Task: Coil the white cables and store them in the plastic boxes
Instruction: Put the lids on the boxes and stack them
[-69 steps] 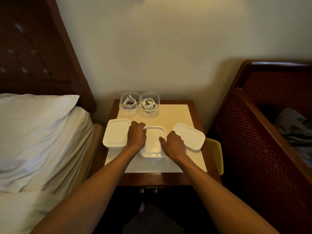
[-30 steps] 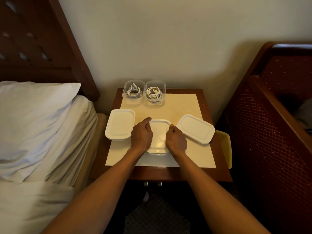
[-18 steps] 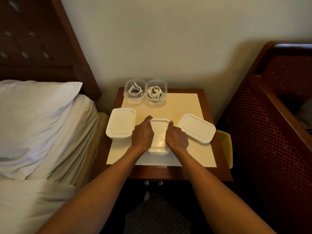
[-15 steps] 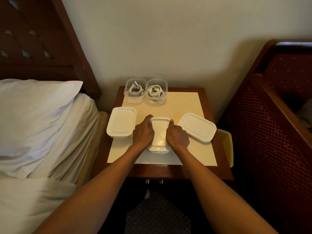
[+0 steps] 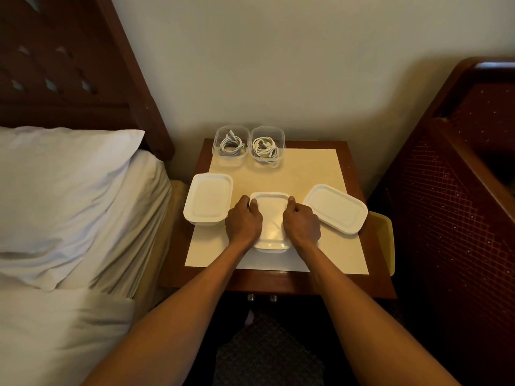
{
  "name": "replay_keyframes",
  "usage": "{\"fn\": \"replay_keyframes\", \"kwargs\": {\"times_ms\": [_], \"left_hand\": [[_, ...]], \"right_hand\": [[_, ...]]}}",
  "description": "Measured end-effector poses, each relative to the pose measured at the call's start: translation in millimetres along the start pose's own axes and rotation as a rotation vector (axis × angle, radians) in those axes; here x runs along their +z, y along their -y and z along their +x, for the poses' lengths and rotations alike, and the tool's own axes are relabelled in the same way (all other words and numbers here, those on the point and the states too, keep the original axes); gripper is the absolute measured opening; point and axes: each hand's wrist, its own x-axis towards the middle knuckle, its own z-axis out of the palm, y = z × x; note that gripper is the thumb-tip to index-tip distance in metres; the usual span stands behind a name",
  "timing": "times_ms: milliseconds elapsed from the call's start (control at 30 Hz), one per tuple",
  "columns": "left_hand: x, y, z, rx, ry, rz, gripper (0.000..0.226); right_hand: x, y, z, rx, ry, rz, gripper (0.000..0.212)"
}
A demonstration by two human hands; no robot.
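Note:
A lidded plastic box (image 5: 271, 215) sits in the middle of the nightstand. My left hand (image 5: 243, 222) grips its left side and my right hand (image 5: 301, 224) grips its right side, thumbs on the white lid. Its contents are hidden. At the back stand two clear boxes without lids, the left one (image 5: 230, 129) holding a coiled white cable (image 5: 230, 143), the right one (image 5: 267, 130) holding another coiled white cable (image 5: 264, 147). A white-lidded box (image 5: 207, 199) sits to the left. A loose white lid (image 5: 335, 208) lies to the right.
The wooden nightstand (image 5: 354, 168) has a cream mat (image 5: 312, 168) on top and stands against the wall. A bed with a white pillow (image 5: 55, 190) is at the left. A dark red wooden frame (image 5: 451, 190) is at the right. A yellow object (image 5: 383, 240) sticks out past the nightstand's right edge.
Both hands shifted from the box's near corners to its sides, thumbs moving up onto the lid's far corners. The camera tilted slightly; the other boxes stayed put.

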Motion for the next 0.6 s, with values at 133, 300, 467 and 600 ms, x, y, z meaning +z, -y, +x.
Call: {"fn": "replay_keyframes", "kwargs": {"times_ms": [133, 300, 467, 600], "left_hand": [[-9.7, -7.8, -0.9, -0.045, 0.061, 0.020, 0.032], [-40.8, -29.6, 11.0, -0.028, 0.084, -0.010, 0.027], [-90.0, -26.4, 36.7, -0.045, 0.009, -0.072, 0.028], [-122.3, -6.0, 63.4, -0.062, -0.090, -0.016, 0.035]], "right_hand": [[-6.2, 0.8, -2.2, 0.001, 0.005, -0.050, 0.057], [-19.8, 25.2, 1.5, -0.024, -0.024, -0.038, 0.058], [-14.2, 79.1, -2.5, -0.107, 0.007, 0.029, 0.057], [5.6, 119.3, -9.0, -0.150, 0.130, 0.035, 0.058]]}}
